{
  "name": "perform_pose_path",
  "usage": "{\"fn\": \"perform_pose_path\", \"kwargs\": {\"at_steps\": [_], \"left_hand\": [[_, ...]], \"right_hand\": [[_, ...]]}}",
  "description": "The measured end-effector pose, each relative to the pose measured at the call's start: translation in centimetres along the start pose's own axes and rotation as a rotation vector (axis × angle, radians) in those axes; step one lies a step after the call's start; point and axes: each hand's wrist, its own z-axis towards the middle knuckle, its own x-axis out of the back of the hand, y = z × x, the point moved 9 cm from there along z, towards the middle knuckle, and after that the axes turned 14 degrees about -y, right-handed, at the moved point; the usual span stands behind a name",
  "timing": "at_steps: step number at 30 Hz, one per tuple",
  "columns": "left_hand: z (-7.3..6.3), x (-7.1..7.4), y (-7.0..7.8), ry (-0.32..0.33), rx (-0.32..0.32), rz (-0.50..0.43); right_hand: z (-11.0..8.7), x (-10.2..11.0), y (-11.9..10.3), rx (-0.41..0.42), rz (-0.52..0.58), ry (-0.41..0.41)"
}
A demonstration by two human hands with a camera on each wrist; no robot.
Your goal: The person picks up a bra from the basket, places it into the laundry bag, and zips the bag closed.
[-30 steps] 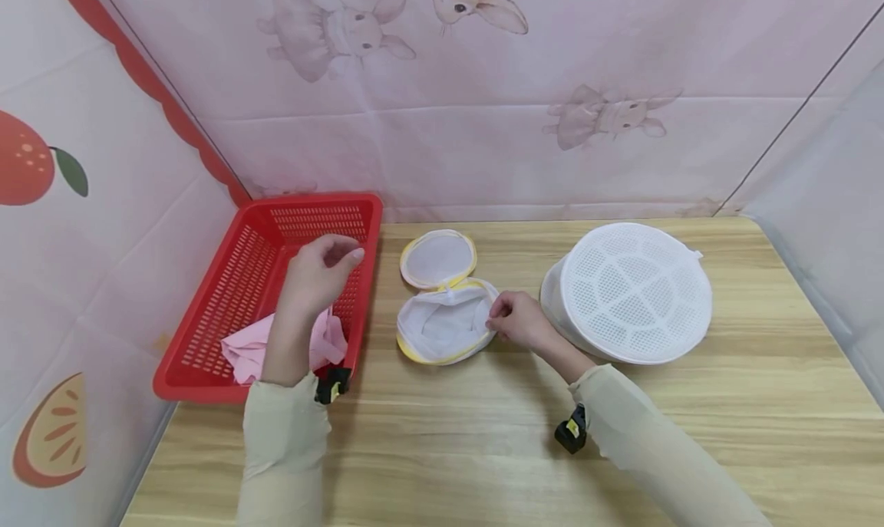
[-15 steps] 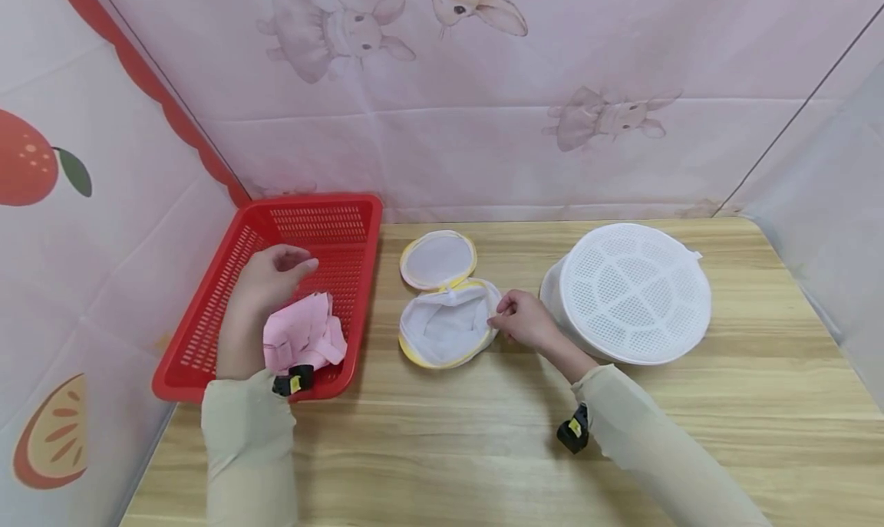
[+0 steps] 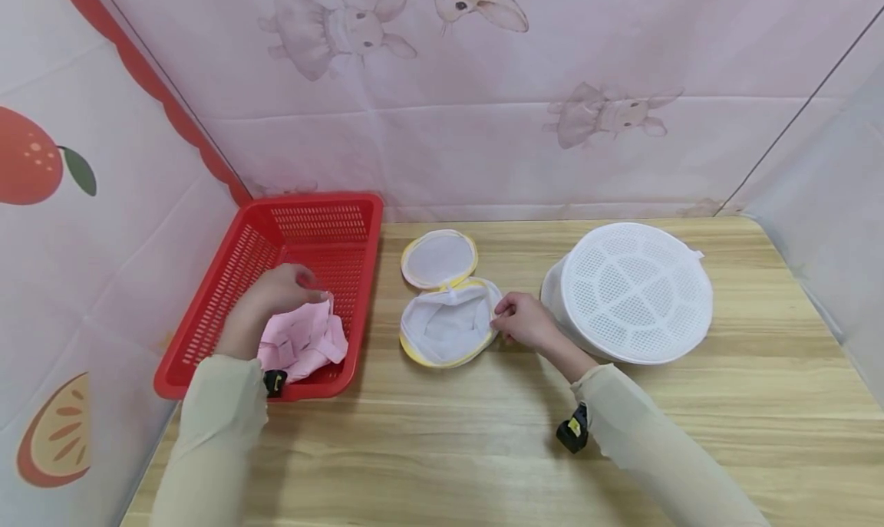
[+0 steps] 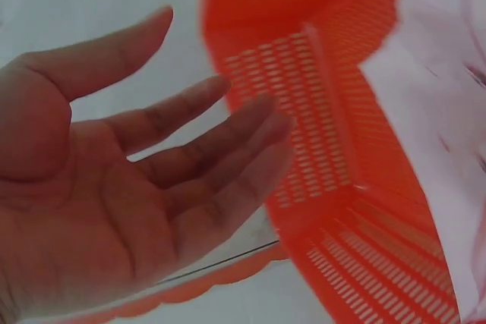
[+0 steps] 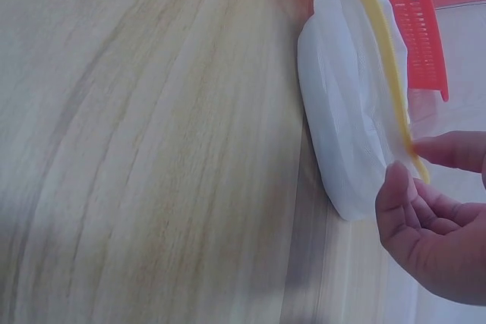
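Note:
Over the red basket my left hand hovers above a crumpled pink cloth garment. In the left wrist view this hand has its thumb and fingers spread apart, with nothing held between them. A small white mesh laundry bag with yellow trim stands on the table, its round lid flipped back. My right hand pinches the right side of the bag's rim between thumb and index finger. The right wrist view shows those fingers at the yellow-trimmed edge.
A larger white mesh laundry bag, cylindrical and closed, sits on the wooden table to the right of my right hand. Printed cloth walls border the table at the back and the sides.
My left hand has moved left over the basket, then lowered toward the pink garment, now bunched differently. The right hand keeps its pinch on the bag's rim, almost unmoved.

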Motion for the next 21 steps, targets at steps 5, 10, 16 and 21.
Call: {"fn": "perform_pose_path", "kwargs": {"at_steps": [5, 10, 16, 21], "left_hand": [[1.3, -1.3, -0.8, -0.131, 0.027, 0.015], [2.5, -2.0, -1.3, -0.210, 0.078, 0.030], [3.9, -3.0, -2.2, -0.252, 0.179, -0.007], [4.9, -3.6, -2.8, -0.262, 0.269, 0.012]], "right_hand": [[0.0, 0.0, -0.1, 0.003, -0.007, -0.007], [0.1, 0.0, -0.3, 0.020, 0.005, -0.001], [0.0, -0.1, -0.6, 0.018, 0.009, 0.005], [-0.1, -0.1, -0.8, 0.018, -0.003, 0.006]]}}
